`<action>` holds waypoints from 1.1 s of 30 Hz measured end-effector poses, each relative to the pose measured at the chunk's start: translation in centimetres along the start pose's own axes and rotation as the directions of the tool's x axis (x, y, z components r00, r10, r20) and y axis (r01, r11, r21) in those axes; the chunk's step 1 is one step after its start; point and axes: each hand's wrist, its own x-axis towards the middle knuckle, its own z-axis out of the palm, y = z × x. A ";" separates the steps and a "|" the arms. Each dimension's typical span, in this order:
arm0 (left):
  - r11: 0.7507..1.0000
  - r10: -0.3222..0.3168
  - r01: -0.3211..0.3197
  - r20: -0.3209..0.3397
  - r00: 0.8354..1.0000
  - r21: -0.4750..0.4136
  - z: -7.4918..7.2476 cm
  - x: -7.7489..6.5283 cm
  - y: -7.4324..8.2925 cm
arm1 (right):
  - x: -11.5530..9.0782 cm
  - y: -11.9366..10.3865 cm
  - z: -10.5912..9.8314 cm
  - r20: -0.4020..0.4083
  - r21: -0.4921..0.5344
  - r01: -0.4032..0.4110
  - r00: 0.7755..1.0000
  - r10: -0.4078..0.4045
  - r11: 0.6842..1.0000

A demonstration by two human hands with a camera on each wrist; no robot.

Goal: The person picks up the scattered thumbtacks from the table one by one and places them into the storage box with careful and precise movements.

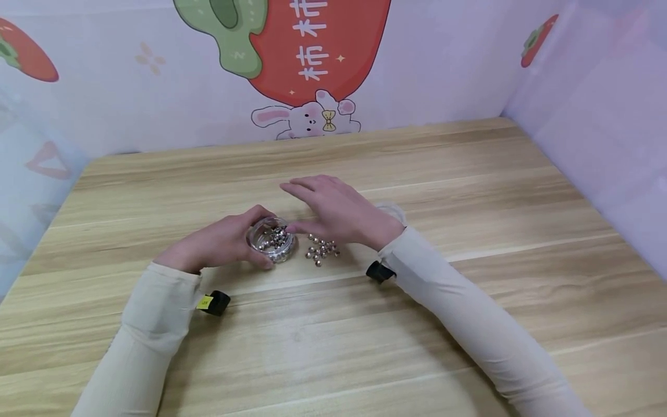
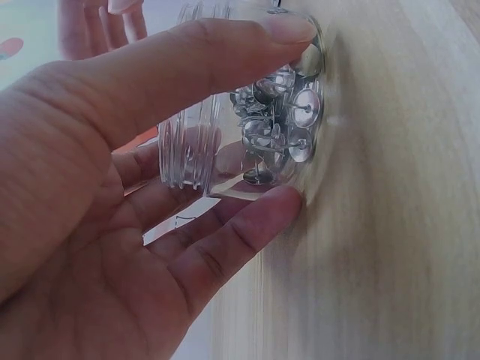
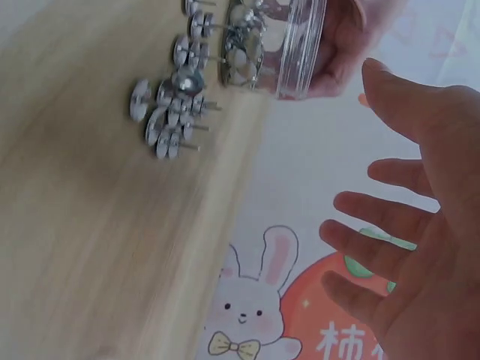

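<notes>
Clear jar (image 1: pixel 284 253) clasped by left hand (image 1: pixel 224 240), grip of right hand (image 1: pixel 336 209) spread; loose thumbtacks (image 3: pixel 187 81) should be handled by heads.

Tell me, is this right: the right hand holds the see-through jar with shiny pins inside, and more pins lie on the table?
Not quite: the left hand holds the jar, as the head view shows. Shiny pins are inside, and more pins lie on the table.

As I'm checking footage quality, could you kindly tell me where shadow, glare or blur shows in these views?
Head view: soft shadow beside the right sleeve, faint glare on the tabletop; left wrist view: bright glints on the tacks inside the clear jar; right wrist view: slightly hazy, loose tacks soft-edged.
</notes>
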 end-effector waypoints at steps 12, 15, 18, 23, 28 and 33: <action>1.000 -0.008 0.008 -0.005 1.000 0.008 0.1 0.0 -0.1 | -0.6 0.9 -0.2 0.046 0.072 -0.073 0.997 0.069 0.995; 1.000 -0.008 0.008 -0.006 1.000 0.008 0.1 0.0 -0.1 | -0.4 0.9 0.1 0.095 0.137 -0.071 0.994 0.059 0.988; 1.000 -0.008 0.008 -0.007 1.000 0.009 0.1 0.1 -0.1 | -0.2 0.8 0.5 0.137 0.177 -0.058 0.990 0.034 0.983; 1.000 -0.016 0.016 -0.006 1.000 0.007 0.1 0.1 0.0 | 0.0 0.8 1.3 0.151 0.162 -0.028 0.988 0.003 0.986; 1.000 -0.018 0.018 -0.004 1.000 0.005 0.1 0.1 0.0 | 0.1 0.8 1.9 0.143 0.160 -0.003 0.990 -0.020 0.987; 1.000 -0.019 0.019 -0.004 1.000 0.010 0.1 0.0 0.0 | 0.2 0.8 2.5 0.140 0.145 0.015 0.989 -0.035 0.989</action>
